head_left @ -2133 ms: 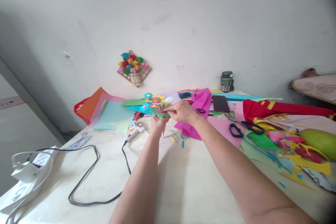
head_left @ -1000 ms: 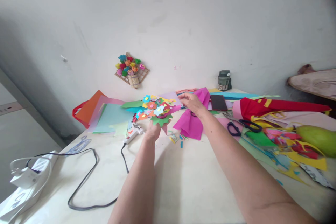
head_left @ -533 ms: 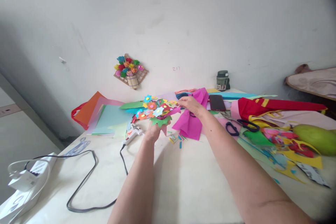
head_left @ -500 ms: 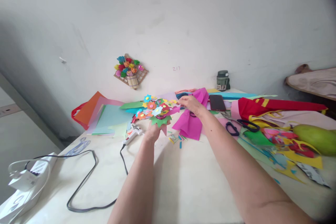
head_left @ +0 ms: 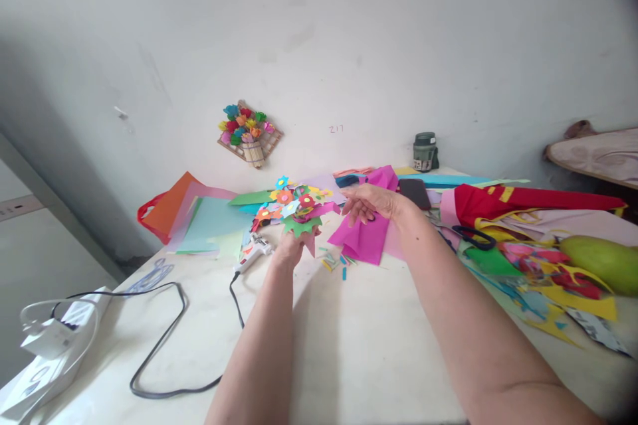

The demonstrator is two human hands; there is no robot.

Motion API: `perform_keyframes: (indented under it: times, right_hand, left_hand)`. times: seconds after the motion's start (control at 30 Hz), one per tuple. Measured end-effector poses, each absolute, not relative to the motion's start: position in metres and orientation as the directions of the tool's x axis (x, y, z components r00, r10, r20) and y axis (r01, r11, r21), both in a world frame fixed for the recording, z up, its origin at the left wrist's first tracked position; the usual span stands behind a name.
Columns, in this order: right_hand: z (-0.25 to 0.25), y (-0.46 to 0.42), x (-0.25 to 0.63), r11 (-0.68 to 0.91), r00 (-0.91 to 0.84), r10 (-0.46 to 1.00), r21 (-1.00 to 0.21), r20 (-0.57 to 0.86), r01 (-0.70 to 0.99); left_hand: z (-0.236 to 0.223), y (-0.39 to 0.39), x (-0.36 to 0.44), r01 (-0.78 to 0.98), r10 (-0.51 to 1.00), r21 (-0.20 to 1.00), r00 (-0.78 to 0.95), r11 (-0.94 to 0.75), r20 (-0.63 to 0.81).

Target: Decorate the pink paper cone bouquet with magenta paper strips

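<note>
My left hand [head_left: 293,246] is closed round the base of a paper flower bouquet [head_left: 302,207], holding it upright above the table. Blue, orange, red and white paper flowers with yellow centres top it, over a jagged green paper collar [head_left: 302,228]. A magenta paper strip [head_left: 327,208] sticks out of its right side. Just right of that strip, my right hand [head_left: 371,201] hovers with its fingers apart and nothing visible in them. Behind and below this hand lies crumpled magenta paper [head_left: 366,239].
A glue gun [head_left: 253,254] lies left of the bouquet, its black cord running to a power strip [head_left: 70,345]. Coloured sheets [head_left: 209,222] lie at the back left. Scissors [head_left: 476,238], a phone [head_left: 415,193], paper scraps [head_left: 538,302], a green fruit [head_left: 598,264] and a jar [head_left: 425,151] are at right.
My right hand has moved slightly right, away from the bouquet, and its pinched fingers have spread. The bouquet has turned or tilted a little in my left hand.
</note>
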State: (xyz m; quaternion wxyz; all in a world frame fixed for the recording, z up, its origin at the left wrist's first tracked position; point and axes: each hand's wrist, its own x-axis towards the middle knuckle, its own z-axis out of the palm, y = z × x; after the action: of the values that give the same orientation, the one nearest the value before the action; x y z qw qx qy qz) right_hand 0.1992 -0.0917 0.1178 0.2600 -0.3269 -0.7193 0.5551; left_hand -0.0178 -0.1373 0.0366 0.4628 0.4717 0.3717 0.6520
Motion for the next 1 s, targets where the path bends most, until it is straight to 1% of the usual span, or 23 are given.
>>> perform_keyframes:
  times: [0.07,0.13,0.23,0.3,0.37,0.43,0.5,0.57,0.7,0.77,0.83,0.9,0.97,1.0]
  right_hand:
    - [0.117,-0.09,0.198,0.242,-0.607,0.788,-0.958,0.101,0.155]
    - [0.117,-0.089,0.194,0.397,-0.533,0.797,-0.911,0.284,0.109]
    - [0.119,-0.089,0.187,0.647,-0.383,0.724,-0.757,0.574,0.089]
    - [0.122,-0.091,0.183,0.768,-0.351,0.627,-0.627,0.696,0.128]
    - [0.125,-0.093,0.18,0.852,-0.391,0.52,-0.495,0.759,0.173]
    - [0.127,-0.097,0.177,0.901,-0.447,0.433,-0.38,0.783,0.207]
    - [0.128,-0.1,0.172,0.926,-0.493,0.376,-0.298,0.785,0.232]
    - [0.126,-0.103,0.166,0.932,-0.516,0.355,-0.254,0.779,0.257]
    - [0.121,-0.104,0.154,0.937,-0.539,0.329,-0.198,0.775,0.288]
    - [0.121,-0.105,0.151,0.939,-0.549,0.319,-0.178,0.773,0.295]
    - [0.122,-0.106,0.151,0.933,-0.53,0.334,-0.193,0.779,0.304]
    - [0.124,-0.106,0.154,0.909,-0.455,0.394,-0.265,0.799,0.322]
    - [0.125,-0.105,0.158,0.845,-0.316,0.514,-0.406,0.798,0.348]
    - [0.125,-0.104,0.161,0.792,-0.239,0.59,-0.495,0.772,0.356]
  left_hand:
    - [0.036,-0.137,-0.019,-0.281,0.955,0.913,-0.108,-0.296,0.277]
    - [0.035,-0.138,-0.021,-0.325,0.961,0.904,-0.077,-0.277,0.266]
    - [0.033,-0.139,-0.024,-0.392,0.975,0.895,-0.028,-0.215,0.222]
    - [0.031,-0.139,-0.025,-0.422,0.978,0.887,0.009,-0.186,0.21]
    - [0.029,-0.139,-0.026,-0.434,0.977,0.885,0.042,-0.171,0.209]
    - [0.027,-0.139,-0.027,-0.437,0.977,0.885,0.065,-0.157,0.205]
    - [0.027,-0.138,-0.027,-0.435,0.977,0.887,0.065,-0.156,0.204]
    - [0.029,-0.139,-0.026,-0.423,0.977,0.891,0.052,-0.165,0.206]
    - [0.033,-0.138,-0.024,-0.344,0.977,0.916,-0.024,-0.207,0.211]
    - [0.034,-0.136,-0.022,-0.261,0.968,0.933,-0.097,-0.249,0.231]
    - [0.036,-0.134,-0.019,-0.169,0.946,0.941,-0.197,-0.292,0.258]
    - [0.038,-0.131,-0.016,-0.115,0.907,0.935,-0.306,-0.336,0.289]
    - [0.039,-0.129,-0.014,-0.081,0.859,0.918,-0.393,-0.388,0.328]
    - [0.039,-0.128,-0.013,-0.067,0.838,0.909,-0.421,-0.411,0.348]
